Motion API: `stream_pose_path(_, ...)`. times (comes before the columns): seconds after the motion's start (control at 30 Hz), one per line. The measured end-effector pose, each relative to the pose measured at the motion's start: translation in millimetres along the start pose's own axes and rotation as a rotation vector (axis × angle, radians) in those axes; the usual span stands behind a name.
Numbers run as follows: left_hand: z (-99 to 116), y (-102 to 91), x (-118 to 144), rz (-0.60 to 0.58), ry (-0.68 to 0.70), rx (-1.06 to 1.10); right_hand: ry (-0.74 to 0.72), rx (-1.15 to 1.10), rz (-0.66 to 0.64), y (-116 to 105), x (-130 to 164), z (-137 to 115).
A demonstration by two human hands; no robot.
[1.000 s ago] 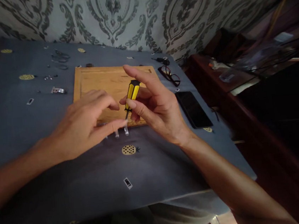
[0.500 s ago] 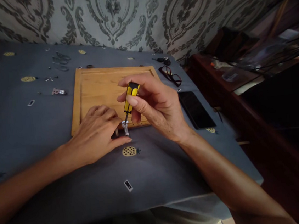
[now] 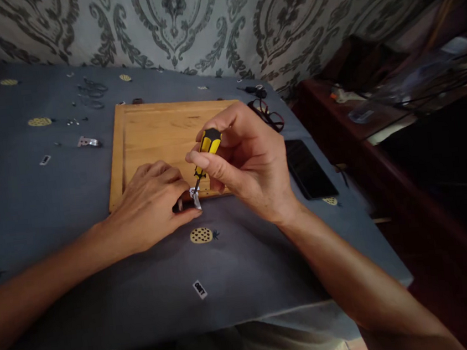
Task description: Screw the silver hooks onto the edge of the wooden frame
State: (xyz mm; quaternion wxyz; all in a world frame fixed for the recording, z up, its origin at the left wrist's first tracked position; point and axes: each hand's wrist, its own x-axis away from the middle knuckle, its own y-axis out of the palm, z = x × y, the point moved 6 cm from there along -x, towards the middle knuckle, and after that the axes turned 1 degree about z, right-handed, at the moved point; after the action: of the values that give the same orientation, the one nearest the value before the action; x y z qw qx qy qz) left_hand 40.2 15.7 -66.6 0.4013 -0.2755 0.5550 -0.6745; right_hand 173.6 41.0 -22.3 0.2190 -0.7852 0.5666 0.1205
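At a wooden board's edge, the right hand pinches a screwdriver whose tilt could cause slipping; the left hand touches a metal hook, its grip unclear.

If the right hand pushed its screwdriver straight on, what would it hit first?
Probably the metal clip at the edge of the wooden board; the screwdriver seems to touch it, but depth is unclear.

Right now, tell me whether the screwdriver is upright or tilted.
Tilted: the screwdriver, in the right hand, slants down and left toward the metal clip rather than standing vertical.
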Motion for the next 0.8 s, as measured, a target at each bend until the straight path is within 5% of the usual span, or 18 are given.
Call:
stream_pose_path(0.33, 1, 0.1, -3, -0.054, -0.048, -0.026, -0.085, 0.021, -0.067, 0, 3, -4)
stream_pose_path(0.8, 0, 0.5, -1, 0.06, -0.018, 0.027, -0.026, 0.034, 0.118, -3, 0, -12)
